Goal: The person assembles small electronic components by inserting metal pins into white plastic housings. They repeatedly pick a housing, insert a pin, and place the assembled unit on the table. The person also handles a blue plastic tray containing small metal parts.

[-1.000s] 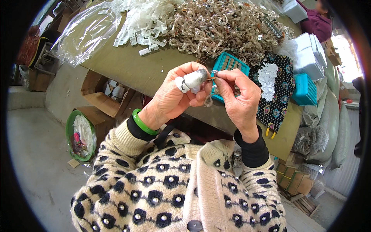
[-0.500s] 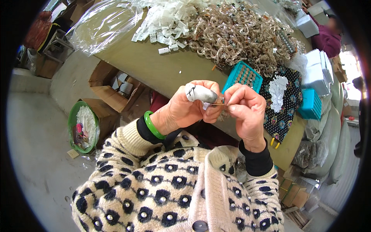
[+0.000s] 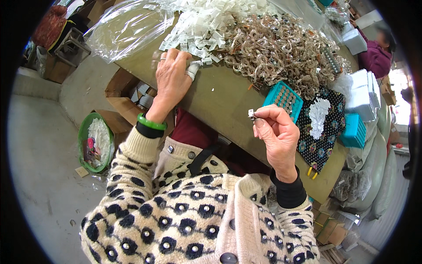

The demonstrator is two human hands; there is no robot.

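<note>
My left hand (image 3: 172, 77) is palm down at the near edge of a pile of small white plastic pieces (image 3: 200, 31). Its fingers are bent, one digit wears a white wrap, and the fingertips are partly hidden, so I cannot tell whether they grip a piece. Over the table's front part, my right hand (image 3: 281, 136) is closed, pinching a small white-and-silver piece (image 3: 251, 114) between thumb and forefinger. Just behind it stands a turquoise tray (image 3: 269, 94) holding rows of small round pieces.
Coiled clear-brown strips (image 3: 268, 48) heap up beside the white pieces. White flakes (image 3: 318, 116) lie on a dark patterned cloth (image 3: 332, 127). A turquoise basket (image 3: 353, 131) and stacked white trays (image 3: 360, 94) stand rightward. Floor left holds a green tub (image 3: 83, 132) and an open carton (image 3: 118, 90). Another person (image 3: 377, 57) sits far right.
My hands, together over the front edge half a second ago, have parted. The left has gone forward and left to the white pile; the right stays nearly in place with the small piece.
</note>
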